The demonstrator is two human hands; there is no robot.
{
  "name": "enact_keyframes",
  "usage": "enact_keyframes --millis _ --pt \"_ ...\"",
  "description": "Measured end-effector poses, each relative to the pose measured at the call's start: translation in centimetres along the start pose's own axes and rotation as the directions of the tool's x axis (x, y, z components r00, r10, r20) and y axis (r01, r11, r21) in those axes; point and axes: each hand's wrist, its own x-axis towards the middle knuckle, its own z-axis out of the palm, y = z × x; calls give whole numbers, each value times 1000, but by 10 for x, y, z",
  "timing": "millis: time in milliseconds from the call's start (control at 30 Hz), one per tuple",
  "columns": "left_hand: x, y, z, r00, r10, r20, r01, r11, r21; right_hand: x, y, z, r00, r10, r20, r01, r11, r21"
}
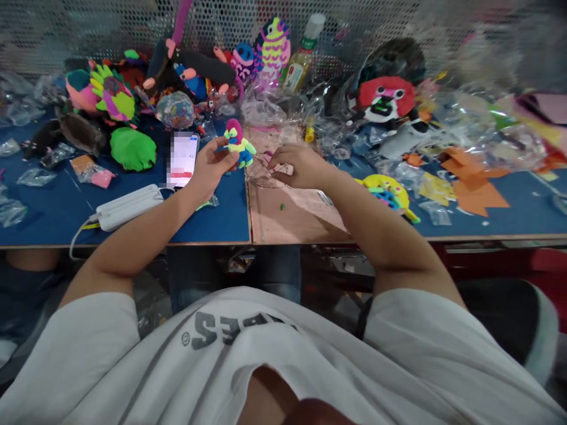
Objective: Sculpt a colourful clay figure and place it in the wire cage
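Observation:
Between the thumb and fingers of my left hand (215,162) is a small clay figure (238,144), held upright. Its head is magenta, with yellow around the eyes, and its body is pale yellow and blue. A short way to the right, my right hand (296,165) reaches down to a bare wooden board (296,215), with its fingers bent. Some pink and clear scraps lie at those fingertips, and whether they pinch anything is hidden. A tiny green bit (282,206) rests on the board below my right hand.
Left of me are a phone (182,159), a white power bank (128,206) with a cable and a green clay lump (133,149). Clay animals and a bottle (296,65) line the back mesh. On the right are a yellow clay piece (390,192), orange paper (478,189) and plastic wrap.

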Motion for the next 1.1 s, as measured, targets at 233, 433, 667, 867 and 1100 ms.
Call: enact_keyframes --millis 233,433,667,867,1100 --pt "4 4 -2 995 96 21 -97 989 111 1 4 3 998 -31 -62 37 994 104" --pt "0 15 6 996 63 68 -70 991 111 -21 0 -5 993 -15 -118 18 999 28" --pt "3 23 16 997 24 78 -35 990 135 -6 12 1 975 -62 -215 69 997 28" --pt "12 10 44 997 52 53 -62 980 188 -7 20 8 984 -170 -59 173 984 50" --pt "27 -5 73 982 135 132 -170 937 304 -27 25 -20 967 69 -246 38 914 404"
